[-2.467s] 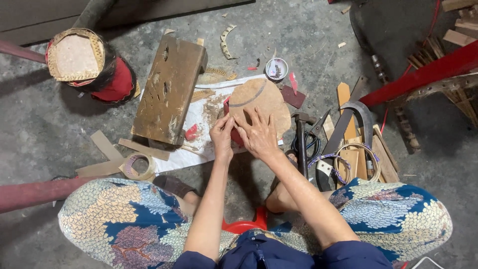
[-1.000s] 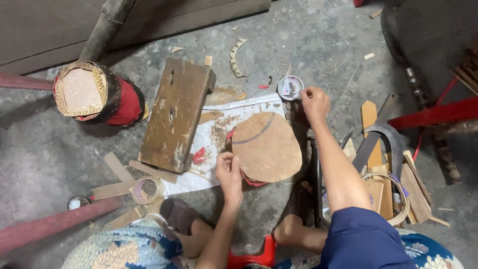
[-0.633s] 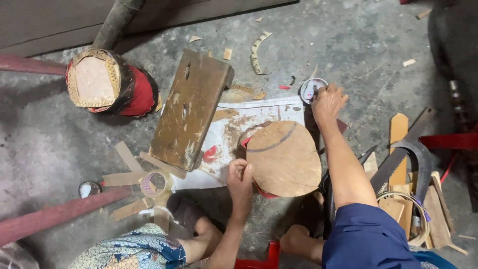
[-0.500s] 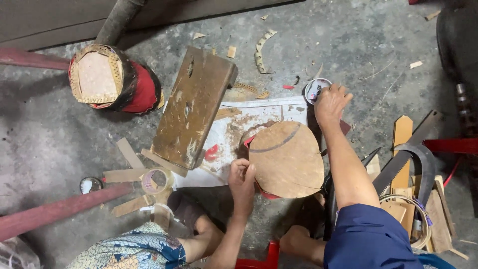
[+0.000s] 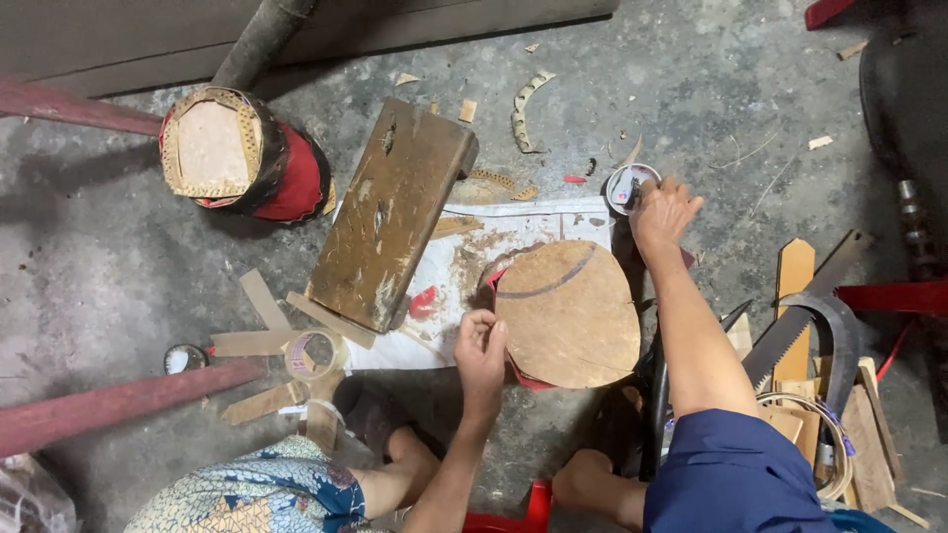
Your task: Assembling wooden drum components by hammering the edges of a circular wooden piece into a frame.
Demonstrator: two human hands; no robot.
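My left hand (image 5: 481,351) rests with curled fingers on the near left edge of a round brown leather-like piece (image 5: 568,314) that covers a red-rimmed drum-shaped object on the floor. A dark curved line is drawn across the piece's far part. My right hand (image 5: 664,210) reaches beyond it to a small round white container (image 5: 626,187), with the fingers at its rim and a thin dark tool between them.
A worn wooden block (image 5: 394,214) lies on white paper (image 5: 456,281) left of the brown piece. A red drum with a woven top (image 5: 237,155) stands far left. A tape roll (image 5: 314,353), wood strips, a saw (image 5: 802,327) and a red bar (image 5: 109,405) lie around.
My right hand left the brown piece and reached out to the small white container. The left hand stayed on the piece's near edge. The view shifted and drew closer.
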